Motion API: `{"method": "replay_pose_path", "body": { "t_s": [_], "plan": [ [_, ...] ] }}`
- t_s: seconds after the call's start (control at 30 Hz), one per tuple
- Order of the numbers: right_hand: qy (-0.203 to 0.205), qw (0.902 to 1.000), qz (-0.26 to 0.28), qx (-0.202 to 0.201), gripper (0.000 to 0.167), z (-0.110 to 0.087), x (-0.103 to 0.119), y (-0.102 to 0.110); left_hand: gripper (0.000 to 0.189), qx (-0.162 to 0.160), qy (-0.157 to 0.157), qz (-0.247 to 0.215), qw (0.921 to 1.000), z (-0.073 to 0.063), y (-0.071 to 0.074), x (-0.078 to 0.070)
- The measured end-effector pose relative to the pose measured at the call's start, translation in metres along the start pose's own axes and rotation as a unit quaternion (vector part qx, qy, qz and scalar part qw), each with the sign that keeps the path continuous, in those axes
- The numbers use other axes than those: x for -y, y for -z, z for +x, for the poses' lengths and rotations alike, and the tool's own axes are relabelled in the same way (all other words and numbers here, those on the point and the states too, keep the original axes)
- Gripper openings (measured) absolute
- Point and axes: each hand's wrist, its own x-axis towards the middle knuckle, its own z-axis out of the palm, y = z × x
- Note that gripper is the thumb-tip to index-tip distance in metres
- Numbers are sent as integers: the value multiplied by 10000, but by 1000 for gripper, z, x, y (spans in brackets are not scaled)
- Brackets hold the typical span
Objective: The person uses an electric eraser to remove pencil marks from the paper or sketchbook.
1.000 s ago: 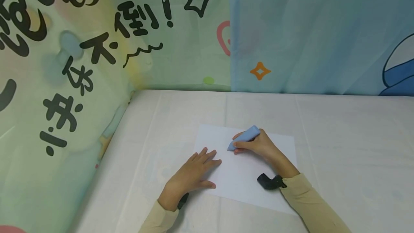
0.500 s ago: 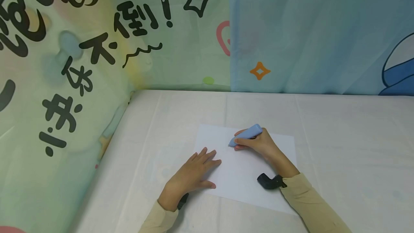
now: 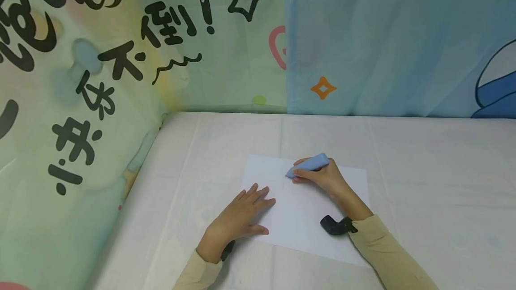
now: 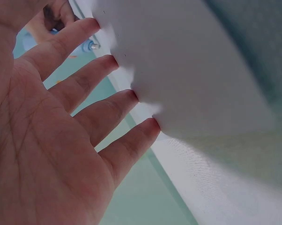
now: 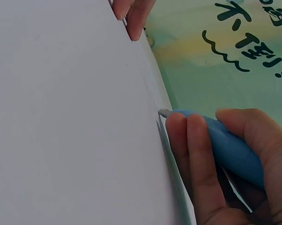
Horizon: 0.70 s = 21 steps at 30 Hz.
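Observation:
A white sheet of paper (image 3: 298,223) lies on the white-covered table. My right hand (image 3: 328,180) pinches a chunky light blue correction pen (image 3: 313,164) between thumb and fingers. In the right wrist view the metal tip of the correction pen (image 5: 232,152) meets the paper's surface, its body slanting back into the hand. My left hand (image 3: 238,216) rests with fingers spread on the left part of the sheet. Up close in the left wrist view, the fingertips of the left hand (image 4: 70,112) press the paper (image 4: 192,75).
A black wrist camera (image 3: 336,226) sticks out from the right cuff over the sheet. Behind the table hangs a blue curtain (image 3: 383,44), and a green printed cloth (image 3: 225,84) with large black characters covers the left side.
My right hand has slid the correction pen a short way up the sheet, away from me and slightly to the right. The left hand and the paper stay in place.

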Motion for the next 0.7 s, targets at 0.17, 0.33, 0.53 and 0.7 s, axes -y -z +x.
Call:
{"method": "replay_pose_path", "body": {
  "t_s": [0.17, 0.33, 0.53, 0.7],
  "plan": [
    [84, 9999, 22, -60, 39, 0, -1, 1, 70, 47, 21, -19, 10000, 0, 1, 0],
    [138, 9998, 108, -84, 40, 0, -2, 1, 70, 26, -19, 27, 10000, 0, 2, -1],
    [138, 9997, 184, -117, 41, 1, -2, 0, 70, 11, -49, 32, 10000, -1, 2, -1],
    [122, 9996, 184, -146, 41, 1, -3, 0, 70, -23, -53, 36, 10000, -1, 1, -1]
  ]
}}
